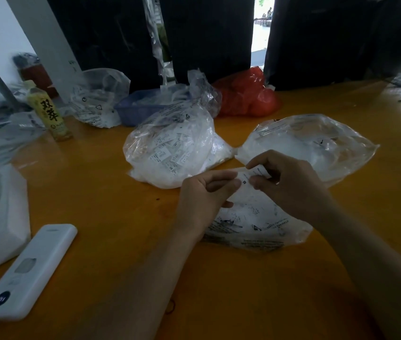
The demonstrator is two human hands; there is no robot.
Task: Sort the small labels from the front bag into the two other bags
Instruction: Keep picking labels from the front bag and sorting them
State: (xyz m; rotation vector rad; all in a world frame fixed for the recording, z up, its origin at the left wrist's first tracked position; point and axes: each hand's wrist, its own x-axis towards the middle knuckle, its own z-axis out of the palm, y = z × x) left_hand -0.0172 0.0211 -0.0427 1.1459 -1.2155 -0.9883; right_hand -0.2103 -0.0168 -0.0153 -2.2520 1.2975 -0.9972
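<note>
Two hands meet over the front bag, and that bag is the landmark for everything else. It lies flat on the yellow table, right in front of the person, with more small labels showing through its plastic.

Far to the left of the front bag sits a white power bank. Back and to the left stands a yellow drink bottle.

Just behind the front bag, on its left side, is the full bag. It is puffed up and packed with labels. The left hand is held over the front bag's left end. Its thumb and fingers are curled in and pinch one end of a small white label.

The right hand is over the front bag's far edge. Its fingertips pinch the other end of the same label. So the label is in the air above the front bag, held by both hands.

Behind the front bag on its right side lies the flatter bag, which looks much less full. A red bag sits farther back.

The step now seems to be reading the label to choose its bag. A letter like "M" shows on it. It would help to hold the label flat and still, print side up. Then one hand should let go, so the other can drop it well inside the right bag's mouth. Where each bag opens is hard to see.
</note>
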